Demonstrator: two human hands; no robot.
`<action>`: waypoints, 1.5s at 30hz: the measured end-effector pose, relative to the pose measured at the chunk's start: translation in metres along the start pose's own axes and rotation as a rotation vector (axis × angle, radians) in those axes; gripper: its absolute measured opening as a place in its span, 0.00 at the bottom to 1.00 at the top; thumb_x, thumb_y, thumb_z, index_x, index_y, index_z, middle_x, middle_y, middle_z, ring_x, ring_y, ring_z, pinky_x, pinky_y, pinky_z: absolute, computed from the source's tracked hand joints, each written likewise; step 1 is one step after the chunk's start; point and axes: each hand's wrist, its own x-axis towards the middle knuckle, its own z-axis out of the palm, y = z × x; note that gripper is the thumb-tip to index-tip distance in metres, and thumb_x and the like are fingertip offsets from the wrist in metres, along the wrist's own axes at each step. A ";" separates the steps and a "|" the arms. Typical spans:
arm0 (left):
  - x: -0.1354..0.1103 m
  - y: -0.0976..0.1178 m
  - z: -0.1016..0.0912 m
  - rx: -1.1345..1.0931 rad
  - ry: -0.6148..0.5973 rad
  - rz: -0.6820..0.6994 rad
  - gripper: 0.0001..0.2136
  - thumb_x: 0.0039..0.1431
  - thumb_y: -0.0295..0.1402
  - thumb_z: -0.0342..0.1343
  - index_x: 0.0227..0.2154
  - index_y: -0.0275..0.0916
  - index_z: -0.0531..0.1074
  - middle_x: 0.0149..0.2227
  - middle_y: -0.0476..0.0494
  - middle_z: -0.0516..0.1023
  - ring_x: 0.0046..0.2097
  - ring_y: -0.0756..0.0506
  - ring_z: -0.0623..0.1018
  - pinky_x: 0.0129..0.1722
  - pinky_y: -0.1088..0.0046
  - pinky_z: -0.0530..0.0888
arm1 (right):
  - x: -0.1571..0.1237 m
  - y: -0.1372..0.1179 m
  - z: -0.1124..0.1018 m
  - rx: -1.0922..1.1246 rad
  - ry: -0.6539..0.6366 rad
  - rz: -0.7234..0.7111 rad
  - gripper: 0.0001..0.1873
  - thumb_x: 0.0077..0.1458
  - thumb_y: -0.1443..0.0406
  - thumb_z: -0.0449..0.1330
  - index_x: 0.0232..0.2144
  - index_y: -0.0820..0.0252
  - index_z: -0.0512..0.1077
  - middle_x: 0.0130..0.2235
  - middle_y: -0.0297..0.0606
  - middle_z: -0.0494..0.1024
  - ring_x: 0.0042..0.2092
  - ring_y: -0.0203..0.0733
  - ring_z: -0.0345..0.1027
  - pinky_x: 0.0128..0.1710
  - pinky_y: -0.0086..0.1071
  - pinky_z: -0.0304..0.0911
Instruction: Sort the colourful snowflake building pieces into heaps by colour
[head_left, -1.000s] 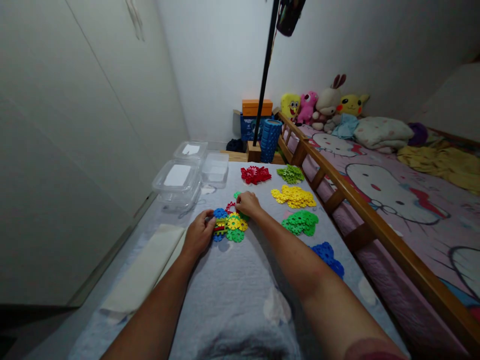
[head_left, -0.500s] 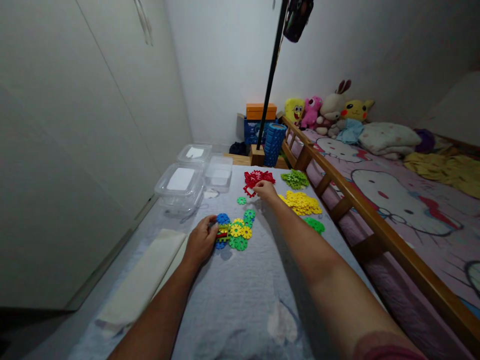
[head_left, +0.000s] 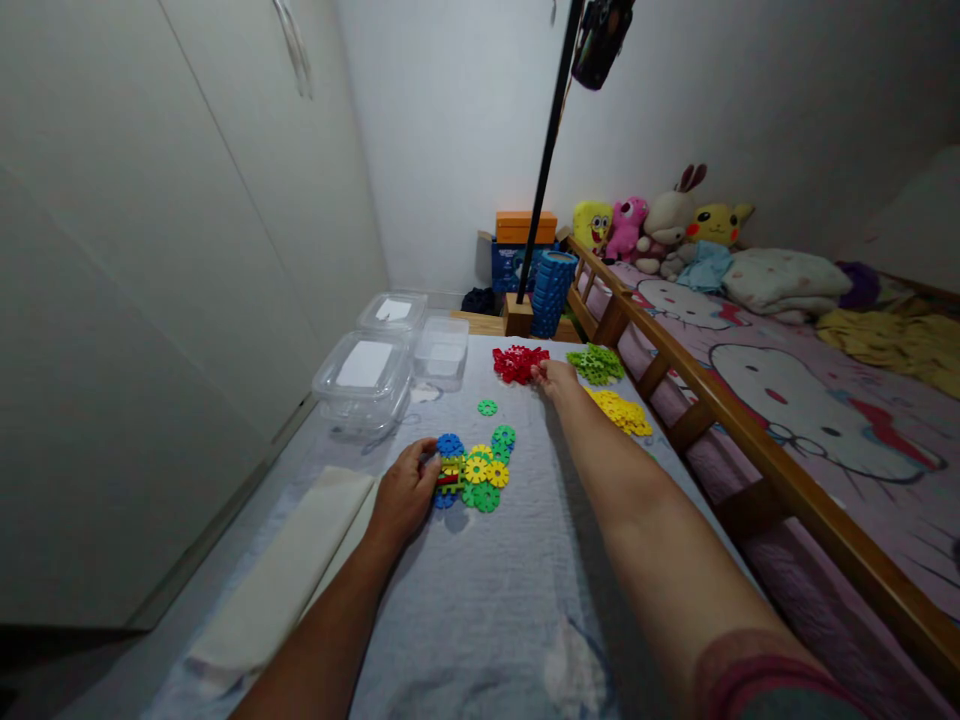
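Observation:
A joined cluster of blue, yellow, green and red snowflake discs (head_left: 474, 468) lies on the grey quilted cover (head_left: 480, 610). My left hand (head_left: 405, 492) rests at its left side, fingers curled against the blue and red pieces. My right hand (head_left: 556, 377) is stretched far forward to the right edge of the red disc pile (head_left: 519, 363), fingers bent down onto it; I cannot see whether it holds a piece. A single green disc (head_left: 487, 407) lies loose between the cluster and the red pile.
Light green (head_left: 596, 363) and yellow (head_left: 621, 410) disc piles lie right of the red one. Clear plastic boxes (head_left: 366, 375) stand at the back left, a folded white cloth (head_left: 289, 570) at the left. A wooden bed rail (head_left: 720, 400) runs along the right; a black pole (head_left: 546, 165) rises behind.
My right hand left the cluster and reached forward to the red pile. The left hand stayed on the cluster. A red piece beside the cluster is gone. The camera tilted, hiding the nearer green and blue piles.

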 end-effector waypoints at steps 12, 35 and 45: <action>0.000 -0.003 0.003 0.029 0.004 0.019 0.18 0.62 0.41 0.48 0.50 0.39 0.72 0.49 0.40 0.80 0.49 0.42 0.79 0.51 0.63 0.73 | -0.023 0.005 -0.010 0.071 0.063 -0.038 0.11 0.42 0.77 0.59 0.27 0.59 0.63 0.22 0.25 0.69 0.25 0.29 0.68 0.26 0.20 0.67; 0.001 -0.001 0.002 0.045 0.005 0.028 0.18 0.60 0.41 0.49 0.49 0.39 0.72 0.50 0.39 0.79 0.51 0.41 0.78 0.54 0.62 0.72 | -0.099 0.046 0.013 -1.069 -0.251 -0.538 0.06 0.49 0.73 0.60 0.30 0.58 0.73 0.34 0.36 0.77 0.38 0.39 0.67 0.40 0.30 0.59; 0.002 -0.007 0.003 0.082 -0.011 0.032 0.19 0.61 0.43 0.49 0.50 0.40 0.72 0.49 0.40 0.80 0.46 0.41 0.80 0.51 0.63 0.74 | -0.120 -0.027 -0.161 -0.856 -0.321 -0.463 0.06 0.42 0.63 0.61 0.26 0.59 0.72 0.26 0.31 0.73 0.30 0.36 0.65 0.31 0.29 0.58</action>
